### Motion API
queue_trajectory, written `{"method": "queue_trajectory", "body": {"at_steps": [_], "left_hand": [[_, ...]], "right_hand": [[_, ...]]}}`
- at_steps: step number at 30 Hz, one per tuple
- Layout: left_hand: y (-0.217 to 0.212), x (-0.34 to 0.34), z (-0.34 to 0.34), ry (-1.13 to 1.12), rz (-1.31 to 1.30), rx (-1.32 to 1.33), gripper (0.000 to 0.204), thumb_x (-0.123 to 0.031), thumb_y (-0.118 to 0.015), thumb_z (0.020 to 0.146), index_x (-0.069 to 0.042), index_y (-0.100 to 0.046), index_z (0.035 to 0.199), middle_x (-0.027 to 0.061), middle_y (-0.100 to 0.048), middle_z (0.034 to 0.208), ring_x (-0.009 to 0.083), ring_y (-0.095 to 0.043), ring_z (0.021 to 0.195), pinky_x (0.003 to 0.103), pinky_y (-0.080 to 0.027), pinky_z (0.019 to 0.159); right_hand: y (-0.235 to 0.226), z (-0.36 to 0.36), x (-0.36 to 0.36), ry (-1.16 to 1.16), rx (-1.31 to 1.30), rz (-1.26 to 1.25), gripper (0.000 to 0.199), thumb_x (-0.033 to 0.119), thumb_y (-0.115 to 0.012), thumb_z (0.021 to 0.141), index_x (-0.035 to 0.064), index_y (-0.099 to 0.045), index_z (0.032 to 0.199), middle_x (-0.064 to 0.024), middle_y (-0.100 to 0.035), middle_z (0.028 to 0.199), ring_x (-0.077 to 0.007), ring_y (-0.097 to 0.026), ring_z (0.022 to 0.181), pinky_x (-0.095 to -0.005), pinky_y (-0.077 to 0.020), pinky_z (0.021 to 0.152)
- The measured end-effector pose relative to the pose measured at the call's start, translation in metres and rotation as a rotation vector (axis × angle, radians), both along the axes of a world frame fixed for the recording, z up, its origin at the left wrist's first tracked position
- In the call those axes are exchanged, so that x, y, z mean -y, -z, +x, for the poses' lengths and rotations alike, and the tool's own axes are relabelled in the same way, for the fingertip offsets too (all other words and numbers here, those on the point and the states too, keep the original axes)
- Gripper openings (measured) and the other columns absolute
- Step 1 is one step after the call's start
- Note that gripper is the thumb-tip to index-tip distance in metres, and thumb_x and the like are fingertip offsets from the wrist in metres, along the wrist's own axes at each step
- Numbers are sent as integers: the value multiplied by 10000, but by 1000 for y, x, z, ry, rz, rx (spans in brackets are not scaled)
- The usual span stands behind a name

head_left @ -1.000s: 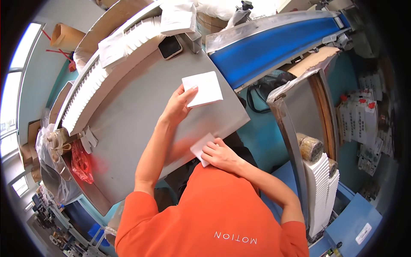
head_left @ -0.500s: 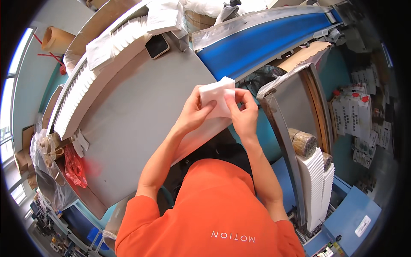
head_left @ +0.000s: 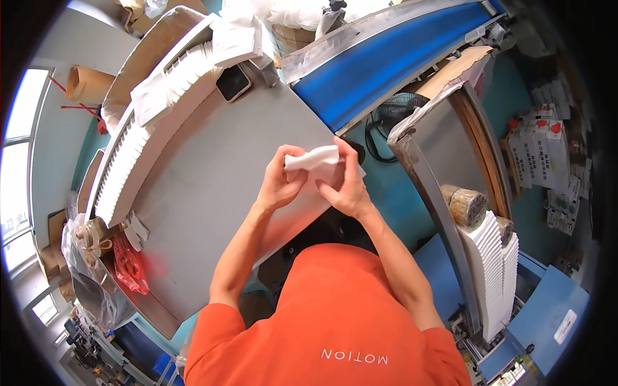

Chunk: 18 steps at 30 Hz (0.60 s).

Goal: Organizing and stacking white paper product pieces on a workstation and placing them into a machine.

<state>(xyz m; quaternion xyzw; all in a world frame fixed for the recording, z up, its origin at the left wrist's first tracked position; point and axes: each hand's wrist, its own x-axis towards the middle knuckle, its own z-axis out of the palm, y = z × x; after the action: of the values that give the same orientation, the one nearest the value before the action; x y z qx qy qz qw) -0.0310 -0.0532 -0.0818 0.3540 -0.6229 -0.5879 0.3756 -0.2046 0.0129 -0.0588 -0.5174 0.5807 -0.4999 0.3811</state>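
Observation:
Between both hands, over the near right edge of the grey table, is a small wad of folded white tissues [head_left: 313, 158], bent in a wave along its top edge. My left hand [head_left: 280, 179] grips its left end with the fingers curled behind and the thumb in front. My right hand [head_left: 347, 183] holds the right end, fingers along the far side and thumb pointing inward. A pale corner of the wad shows just past the right fingers. The hands hide its lower part.
The grey metal table [head_left: 219, 167] carries a long curved row of folded white tissues [head_left: 151, 145] on its left, with a black-screened device [head_left: 233, 83] at its far end. A blue conveyor belt [head_left: 393, 61] runs beyond. At right stand a metal frame [head_left: 431, 193] and a white stack [head_left: 486, 273].
The hands and tissues have come nearer and lower in view. The wad, flat and facing me before, is now tilted and bent. The whole view has shifted slightly.

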Motion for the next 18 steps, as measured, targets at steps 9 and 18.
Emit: {"method": "queue_trajectory", "body": {"at_steps": [9, 18], "left_hand": [[-5, 15, 1, 15, -213, -5, 500, 101, -654, 650, -46, -528, 1111, 114, -600, 1079, 270, -581, 1157, 360, -476, 939], [-7, 18, 7, 5, -31, -40, 449, 74, -631, 782, -58, -498, 1191, 55, -585, 1053, 143, -570, 1017, 287, -478, 807]], "right_hand": [[12, -9, 20, -69, -63, -32, 487, -114, -636, 703, 43, -537, 1153, -111, -605, 1018, -265, -607, 949, -325, -484, 836], [6, 4, 28, 51, -89, -189, 538, -41, -649, 760, 49, -483, 1264, -108, -580, 1173, -228, -554, 1088, -343, -448, 935]]}}
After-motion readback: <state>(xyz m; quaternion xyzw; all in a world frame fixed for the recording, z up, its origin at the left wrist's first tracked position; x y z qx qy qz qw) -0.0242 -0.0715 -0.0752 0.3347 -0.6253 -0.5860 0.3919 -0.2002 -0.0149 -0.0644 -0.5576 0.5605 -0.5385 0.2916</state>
